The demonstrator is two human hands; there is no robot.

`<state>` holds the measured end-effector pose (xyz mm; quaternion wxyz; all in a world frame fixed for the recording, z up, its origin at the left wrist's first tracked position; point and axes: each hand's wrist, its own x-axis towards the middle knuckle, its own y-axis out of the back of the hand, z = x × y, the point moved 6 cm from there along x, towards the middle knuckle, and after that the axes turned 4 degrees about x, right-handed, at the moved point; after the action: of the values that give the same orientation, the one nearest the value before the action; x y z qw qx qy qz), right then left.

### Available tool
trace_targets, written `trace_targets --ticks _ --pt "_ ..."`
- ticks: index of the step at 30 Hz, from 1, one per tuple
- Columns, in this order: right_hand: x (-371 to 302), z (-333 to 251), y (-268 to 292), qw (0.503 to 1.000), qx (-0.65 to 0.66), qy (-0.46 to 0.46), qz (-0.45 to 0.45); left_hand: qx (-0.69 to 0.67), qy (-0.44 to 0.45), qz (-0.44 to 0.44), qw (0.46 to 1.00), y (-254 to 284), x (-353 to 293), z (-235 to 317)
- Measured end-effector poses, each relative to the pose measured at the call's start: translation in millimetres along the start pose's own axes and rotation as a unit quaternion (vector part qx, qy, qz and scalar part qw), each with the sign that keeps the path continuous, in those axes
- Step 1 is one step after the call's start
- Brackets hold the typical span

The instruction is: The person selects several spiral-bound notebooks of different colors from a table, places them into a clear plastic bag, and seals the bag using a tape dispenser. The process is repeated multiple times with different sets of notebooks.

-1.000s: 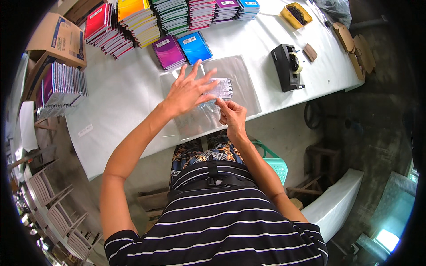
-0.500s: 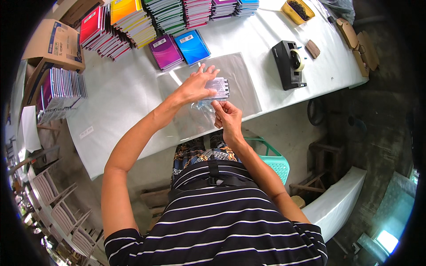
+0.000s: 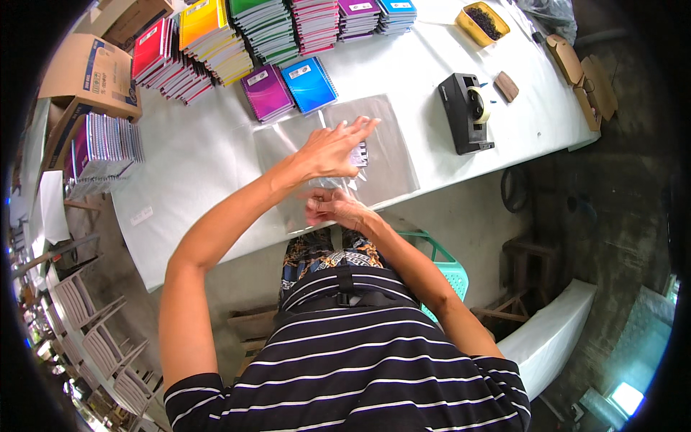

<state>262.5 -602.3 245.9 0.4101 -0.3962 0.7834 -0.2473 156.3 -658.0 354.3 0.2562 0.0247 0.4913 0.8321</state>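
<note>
One small pale packet (image 3: 360, 154) with dark marks lies on clear plastic sheeting (image 3: 394, 147) near the front edge of the white surface (image 3: 180, 173), partly hidden behind your left hand (image 3: 337, 150). That hand spreads over it with its grip apart; whether your palm touches the packet, you cannot tell from above. Your right hand (image 3: 335, 207) is just below, blurred, its fingers bent across the plastic's near side; you cannot tell whether its grip is together on anything. Just beyond the plastic, a purple notebook (image 3: 267, 92) and a blue notebook (image 3: 309, 84) lie side by side, with a row of coloured notebook stacks (image 3: 260, 23) behind them. To your right stand a black tape dispenser (image 3: 459, 119), a brown block (image 3: 507, 86) and, farther back, a yellow tub (image 3: 469, 32) of small dark pieces. Far to your left, another notebook stack (image 3: 108, 147) sits by a cardboard box (image 3: 108, 72).
</note>
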Motion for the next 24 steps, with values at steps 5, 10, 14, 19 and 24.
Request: trace_targets --ticks 5,10,14,19,24 --pt "-15.0 -35.5 20.9 0.911 0.365 0.176 -0.077 -0.474 0.006 0.196 0.858 15.9 -55.2 -24.4" --pt "-67.3 -134.2 15.3 0.906 -0.247 0.31 0.149 -0.599 0.068 0.256 0.755 -22.3 -95.8 -44.5" --pt "-34.5 -122.8 39.7 0.865 -0.391 0.288 0.124 -0.526 0.073 0.265 0.805 4.9 -78.4 -18.0" --pt "-88.9 -198.0 -37.1 0.648 -0.69 0.311 0.083 -0.228 0.239 0.201 0.922 27.5 -75.5 -18.5" --pt "-100.1 -229.1 -69.7 0.468 -0.808 0.358 -0.006 -0.195 0.217 0.257 0.921 46.2 -73.4 -6.9"
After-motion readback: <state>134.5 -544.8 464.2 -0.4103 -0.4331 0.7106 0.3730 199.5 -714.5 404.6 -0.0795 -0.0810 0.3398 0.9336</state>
